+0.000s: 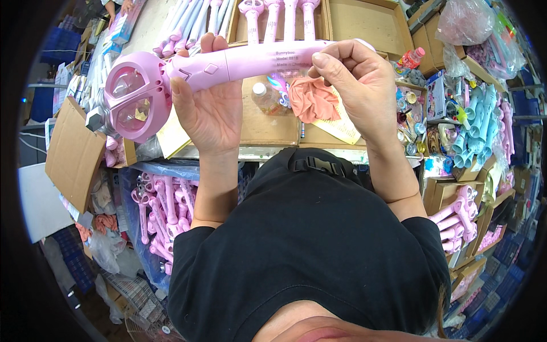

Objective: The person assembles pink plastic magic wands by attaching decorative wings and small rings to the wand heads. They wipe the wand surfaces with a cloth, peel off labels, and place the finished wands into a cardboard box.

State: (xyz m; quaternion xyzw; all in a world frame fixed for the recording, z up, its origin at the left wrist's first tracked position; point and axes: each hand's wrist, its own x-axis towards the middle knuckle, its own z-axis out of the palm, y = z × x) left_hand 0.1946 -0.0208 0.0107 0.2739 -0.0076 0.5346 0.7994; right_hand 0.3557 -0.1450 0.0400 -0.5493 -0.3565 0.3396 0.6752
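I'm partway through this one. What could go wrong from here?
The long pink plastic wand might tip or slip: its bulky round head juts out past the left hand.

The small clear bottle with a white cap could be knocked over, standing between the two forearms.

The dark printing on the handle might get rubbed, since the right hand's fingertips are right beside it.
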